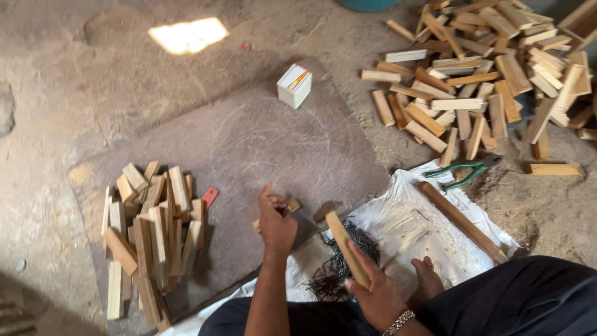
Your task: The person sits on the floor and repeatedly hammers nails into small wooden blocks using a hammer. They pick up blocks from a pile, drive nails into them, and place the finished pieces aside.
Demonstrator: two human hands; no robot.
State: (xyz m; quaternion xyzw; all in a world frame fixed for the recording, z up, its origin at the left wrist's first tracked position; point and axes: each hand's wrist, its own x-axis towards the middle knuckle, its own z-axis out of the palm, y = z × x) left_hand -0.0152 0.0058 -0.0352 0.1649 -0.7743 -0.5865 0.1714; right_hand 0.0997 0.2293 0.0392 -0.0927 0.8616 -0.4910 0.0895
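My left hand is closed around a small wooden block over the dark flat stone slab. My right hand grips a longer wooden stick, holding it tilted above a heap of dark nails. The nails lie on a white plastic sheet in front of me. A bare foot rests on the sheet beside my right hand.
A stack of cut wooden pieces lies left on the slab. A bigger scatter of wooden pieces fills the upper right. Green-handled pliers, a long wooden strip and a small white box are nearby.
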